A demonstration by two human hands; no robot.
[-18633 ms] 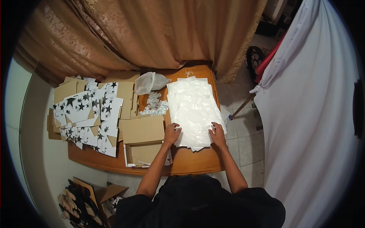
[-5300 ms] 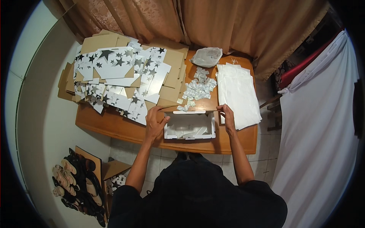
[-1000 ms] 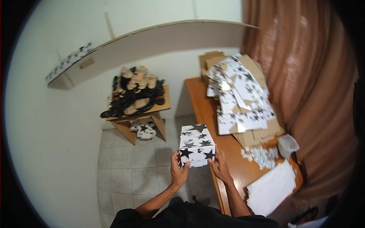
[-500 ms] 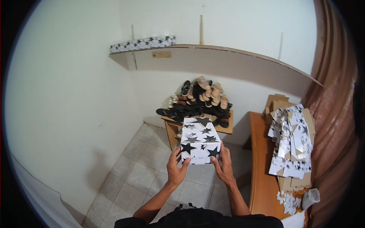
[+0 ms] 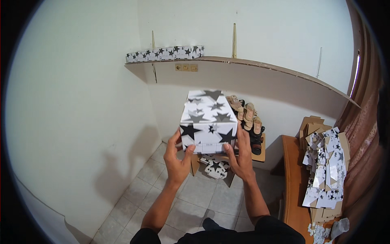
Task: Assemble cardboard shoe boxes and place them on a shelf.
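Between both hands I hold a white box [image 5: 209,116] printed with black and grey stars, its lid facing up and its labelled end toward me. My left hand [image 5: 178,160] grips the near left corner, thumb on the front face. At the near right corner my right hand [image 5: 240,156] grips in the same way. The box is in the air in front of the wall, covering part of a pile of sandals and shoes [image 5: 250,116] behind it. Several matching boxes [image 5: 166,53] stand in a row at the left end of the wall shelf [image 5: 260,64].
A small wooden table [image 5: 260,153] carries the footwear, with more star-printed cardboard [image 5: 216,167] beneath it. On the right, a wooden desk [image 5: 293,183] bears stacked flat star-printed cardboard [image 5: 327,171], white scraps [image 5: 320,234] and a clear plastic cup [image 5: 340,228]. A brown curtain [image 5: 367,134] hangs beside it.
My hands have raised the box and moved it forward, toward the shelf. The view has tilted up and shifted, and a foot now shows on the floor below.
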